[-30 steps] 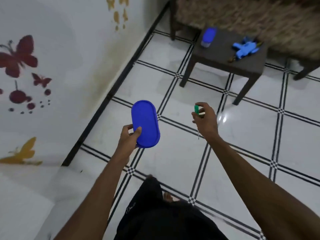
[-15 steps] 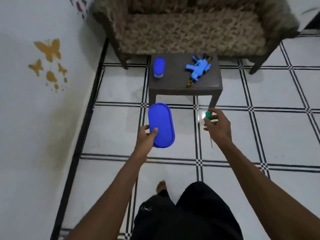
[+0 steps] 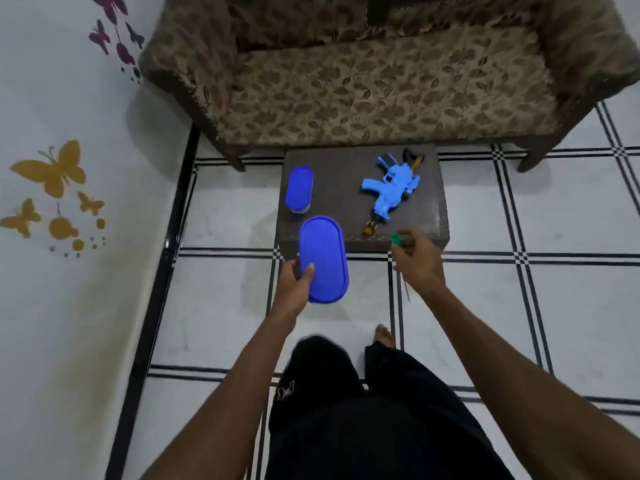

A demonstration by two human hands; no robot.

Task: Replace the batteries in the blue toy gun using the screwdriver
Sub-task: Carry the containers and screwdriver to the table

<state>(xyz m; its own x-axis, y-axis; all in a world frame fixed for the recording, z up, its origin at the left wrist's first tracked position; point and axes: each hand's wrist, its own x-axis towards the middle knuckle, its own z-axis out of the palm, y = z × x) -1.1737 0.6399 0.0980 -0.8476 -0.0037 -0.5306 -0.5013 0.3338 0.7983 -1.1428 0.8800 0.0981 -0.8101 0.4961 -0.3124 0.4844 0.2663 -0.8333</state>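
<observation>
A blue box (image 3: 299, 190) with its lid on sits on the bench (image 3: 440, 216); what is inside is hidden. The left hand (image 3: 293, 284) grips a blue lid (image 3: 323, 259). The blue toy gun (image 3: 391, 191) lies on the bench. The right hand (image 3: 419, 261) grips the screwdriver (image 3: 397, 239).

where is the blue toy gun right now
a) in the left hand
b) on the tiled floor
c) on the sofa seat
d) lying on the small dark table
d: the blue toy gun lies on the small dark table in front of the sofa, while the left hand holds a blue oval container and the right hand holds the green-handled screwdriver.
</observation>
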